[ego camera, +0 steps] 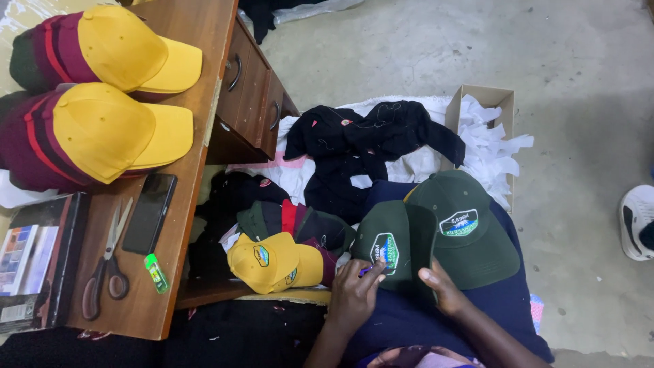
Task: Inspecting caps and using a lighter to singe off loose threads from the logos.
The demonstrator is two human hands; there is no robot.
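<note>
On my lap lies a dark green cap (392, 242) with an embroidered patch on its front. My left hand (354, 294) pinches something small and purple against the cap's lower edge beside the patch. My right hand (441, 289) grips the same cap from the right, thumb on top. A second dark green cap (470, 232) with a patch rests just right of it on my blue-clad knee. A stack of yellow-fronted caps (272, 262) lies to the left of my left hand.
A wooden desk (197, 82) at left carries two stacks of yellow and maroon caps (102, 129), scissors (105, 262), a black phone (150, 212), a green lighter (157, 272) and a box. Black fabric pieces (368, 146) lie ahead. A cardboard box (487, 133) holds white scraps. A shoe (637, 221) shows at right.
</note>
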